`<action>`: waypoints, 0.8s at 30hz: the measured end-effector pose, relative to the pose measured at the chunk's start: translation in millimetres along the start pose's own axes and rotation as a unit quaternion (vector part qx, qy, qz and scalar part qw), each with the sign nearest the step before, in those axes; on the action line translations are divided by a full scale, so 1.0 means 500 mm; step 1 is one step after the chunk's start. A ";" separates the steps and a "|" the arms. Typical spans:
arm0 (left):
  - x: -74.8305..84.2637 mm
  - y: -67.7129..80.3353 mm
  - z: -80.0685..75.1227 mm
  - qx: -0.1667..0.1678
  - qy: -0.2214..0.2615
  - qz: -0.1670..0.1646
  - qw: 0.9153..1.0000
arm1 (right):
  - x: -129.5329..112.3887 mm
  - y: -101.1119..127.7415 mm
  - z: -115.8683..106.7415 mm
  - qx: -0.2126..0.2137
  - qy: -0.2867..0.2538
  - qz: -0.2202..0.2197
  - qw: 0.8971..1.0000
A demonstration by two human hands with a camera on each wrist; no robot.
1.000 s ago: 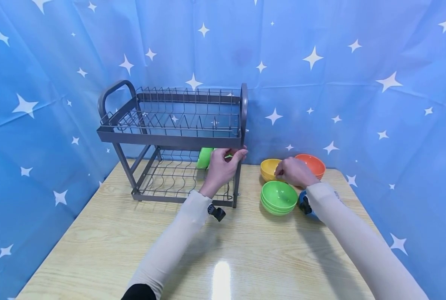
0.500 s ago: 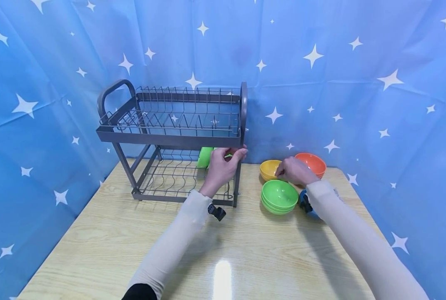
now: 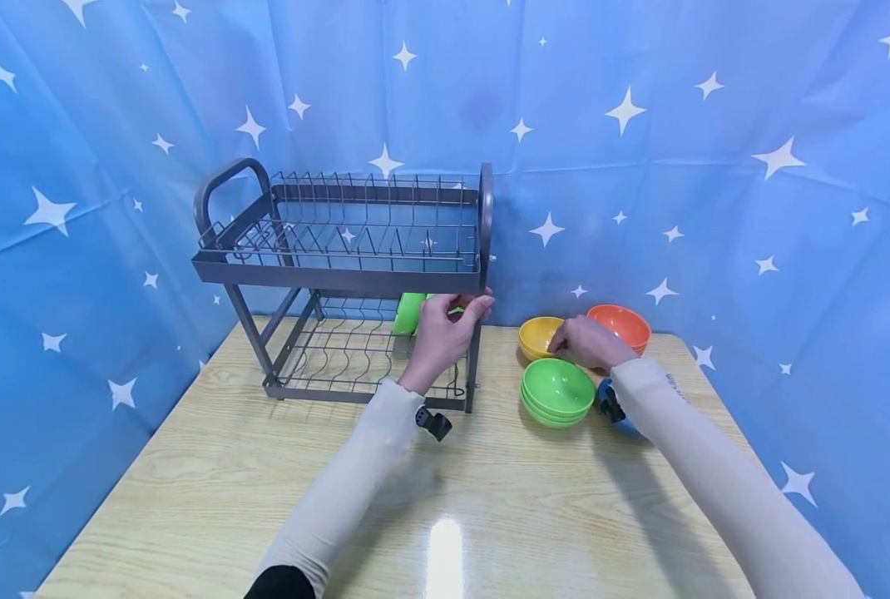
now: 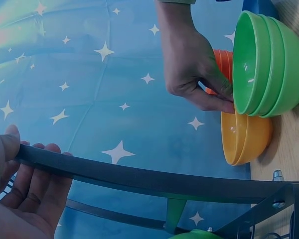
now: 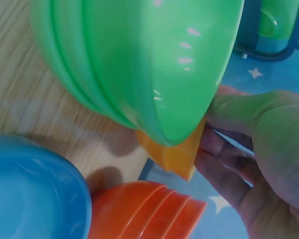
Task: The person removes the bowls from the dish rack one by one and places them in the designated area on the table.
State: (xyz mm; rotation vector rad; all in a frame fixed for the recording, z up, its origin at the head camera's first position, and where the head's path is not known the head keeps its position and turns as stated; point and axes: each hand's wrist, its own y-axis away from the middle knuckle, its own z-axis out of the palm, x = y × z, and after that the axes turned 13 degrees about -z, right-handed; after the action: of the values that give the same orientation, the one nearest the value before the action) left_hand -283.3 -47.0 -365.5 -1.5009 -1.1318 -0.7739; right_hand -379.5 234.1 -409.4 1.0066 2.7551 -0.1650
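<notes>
My left hand (image 3: 445,329) grips the right side post of a dark two-tier dish rack (image 3: 340,279). In the left wrist view, its thumb and fingers lie on opposite sides of the bar (image 4: 139,178). A green bowl (image 3: 409,314) sits on the lower tier, partly hidden by that hand. My right hand (image 3: 589,343) pinches the rim of a yellow bowl (image 3: 535,335), the upper of a nested pair standing right of the rack. In the right wrist view, a stack of green bowls (image 5: 114,59) covers much of the yellow bowl (image 5: 177,157).
Nested green bowls (image 3: 557,391) stand in front of the yellow ones. Orange bowls (image 3: 620,324) are behind the right hand, and a blue bowl (image 5: 35,194) sits under the right forearm. The wooden table (image 3: 213,482) ends at a blue star-patterned curtain (image 3: 714,166).
</notes>
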 end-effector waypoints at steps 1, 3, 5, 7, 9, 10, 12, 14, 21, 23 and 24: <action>0.000 0.000 0.000 0.000 0.000 0.000 1.000 | 0.000 0.001 0.000 -0.003 -0.002 0.001 1.000; -0.001 0.000 0.000 -0.001 0.000 0.000 1.000 | -0.001 0.003 0.000 -0.007 -0.013 0.018 1.000; -0.002 0.000 0.001 -0.002 0.000 -0.001 1.000 | -0.003 0.005 -0.001 -0.007 -0.023 0.029 0.999; -0.002 0.000 0.001 -0.001 0.000 0.000 1.000 | -0.006 0.008 -0.003 -0.007 -0.029 0.036 0.999; -0.003 -0.001 0.001 0.001 -0.001 0.000 1.000 | -0.009 0.009 -0.005 -0.001 -0.028 0.035 0.999; -0.003 -0.001 0.001 0.002 -0.001 0.000 1.000 | -0.010 0.009 -0.006 0.002 -0.027 0.033 0.999; -0.003 -0.001 0.001 0.004 -0.001 0.000 1.000 | -0.014 0.010 -0.008 0.006 -0.023 0.030 0.999; -0.003 0.000 0.001 0.004 0.002 -0.001 1.000 | -0.019 0.012 -0.010 0.011 -0.018 0.028 0.999; -0.001 0.000 0.002 0.002 0.012 -0.005 1.000 | -0.046 0.024 -0.019 0.036 -0.052 0.053 0.997; 0.000 0.001 0.002 0.002 0.011 -0.006 1.000 | -0.055 0.031 -0.023 0.047 -0.069 0.058 0.995; 0.000 0.001 0.003 0.002 0.010 -0.006 1.000 | -0.059 0.035 -0.025 0.052 -0.080 0.063 0.993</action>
State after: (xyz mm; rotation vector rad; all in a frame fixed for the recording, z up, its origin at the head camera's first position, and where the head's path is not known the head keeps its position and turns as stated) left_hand -283.1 -45.8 -366.0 -1.4804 -1.1285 -0.7928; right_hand -348.1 231.1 -390.9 1.1360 2.5527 -0.3571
